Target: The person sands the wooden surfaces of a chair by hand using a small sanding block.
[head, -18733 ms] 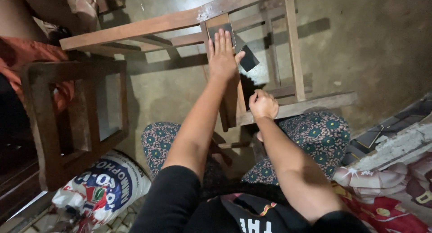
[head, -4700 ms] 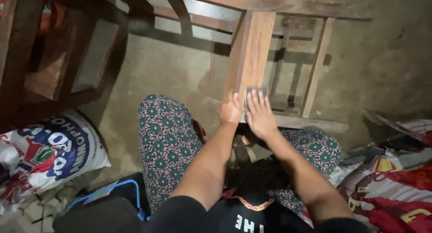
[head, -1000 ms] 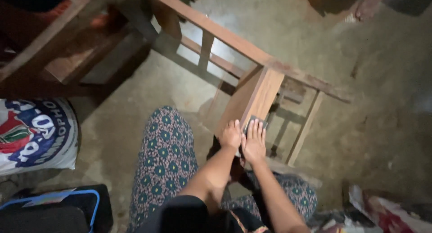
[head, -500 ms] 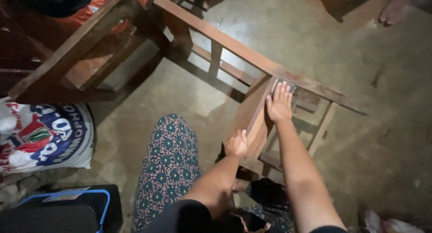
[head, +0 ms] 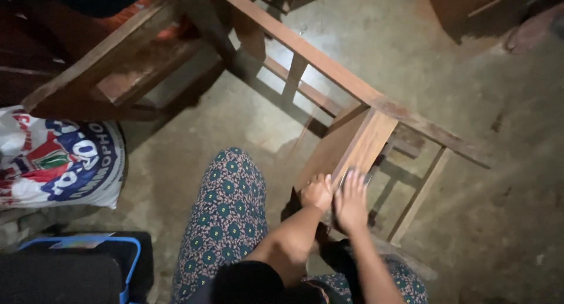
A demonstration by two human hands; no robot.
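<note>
Concrete floor (head: 223, 116) | printed sack (head: 59, 163) left — second wooden frame (head: 111, 69) beyond

right hand (head: 351, 201): motion-blurred | sandpaper (head: 359, 176): mostly hidden under fingers | printed sack (head: 56, 163): cut off left

brown wooden frame (head: 364, 145), teal-flowered trousers (head: 226, 216), white, blue, red sack (head: 59, 163)

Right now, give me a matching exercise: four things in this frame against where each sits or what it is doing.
Things:
1. left hand
2. right hand
3. printed sack
4. blue-edged black bag

Places or states:
A. bottom left corner
B. flat on dark sandpaper sheet against the wooden frame
C. left edge, under another wooden frame
D. gripping the board's near edge

Pairs: 1-D, 2-B, 3-C, 4-A
</note>
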